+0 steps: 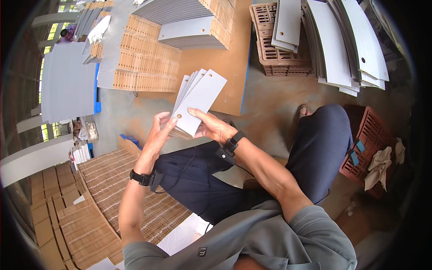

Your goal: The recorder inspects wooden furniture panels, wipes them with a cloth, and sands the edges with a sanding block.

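A workshop floor of bare concrete (279, 103) spreads under the seated person, crowded with stacked card. At far left, tall stacks of pale grey sheets (67, 81) blur into the curved rim, and the brown corrugated bundles (94, 211) below them are cut off by the edge. The left hand (158, 130) curls its fingers around the lower left edge of a fanned stack of white rectangular card tags with punched holes (195, 101); the stack's bottom end is hidden behind both hands. Its long axis runs from lower left up to upper right, tilted away from the person, above the lap. The right hand (213, 127) pinches the front tag, thumb lying across its face. Right of them, a brown plastic crate (270, 54) carries long grey strips (346, 40).
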{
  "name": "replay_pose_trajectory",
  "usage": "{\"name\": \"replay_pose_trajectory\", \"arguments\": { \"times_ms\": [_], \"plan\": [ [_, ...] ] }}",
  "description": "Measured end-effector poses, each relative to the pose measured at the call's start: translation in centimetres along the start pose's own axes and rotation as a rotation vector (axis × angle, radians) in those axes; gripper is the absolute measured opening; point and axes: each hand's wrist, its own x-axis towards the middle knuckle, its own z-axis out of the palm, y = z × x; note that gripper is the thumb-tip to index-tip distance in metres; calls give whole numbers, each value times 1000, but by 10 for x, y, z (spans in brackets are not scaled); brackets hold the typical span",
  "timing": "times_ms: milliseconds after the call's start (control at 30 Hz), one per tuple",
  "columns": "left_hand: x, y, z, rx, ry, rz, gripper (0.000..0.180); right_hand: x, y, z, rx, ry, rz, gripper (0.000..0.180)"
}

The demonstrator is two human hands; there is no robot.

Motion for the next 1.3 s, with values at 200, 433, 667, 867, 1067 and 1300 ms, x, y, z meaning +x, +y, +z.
{"name": "replay_pose_trajectory", "arguments": {
  "times_ms": [200,433,667,867,1067,1300],
  "plan": [
    [26,-36,58,-309,-304,-325,97,-30,-13,-38,-524,168,52,86],
    [55,-61,157,-622,-159,-96,81,-41,-39,-76,-691,495,-46,95],
    [75,-67,193,-976,51,-87,78,-6,-48,-79,-976,607,-179,95],
    [81,-96,230,-914,131,-66,74,-8,-18,-104,-1288,764,-231,86],
    [86,-120,227,-784,135,-38,60,-8,18,-97,-1454,805,-455,69],
    [54,-74,219,-320,318,74,57,-38,16,-66,-1278,815,-629,42]
  ]
}}
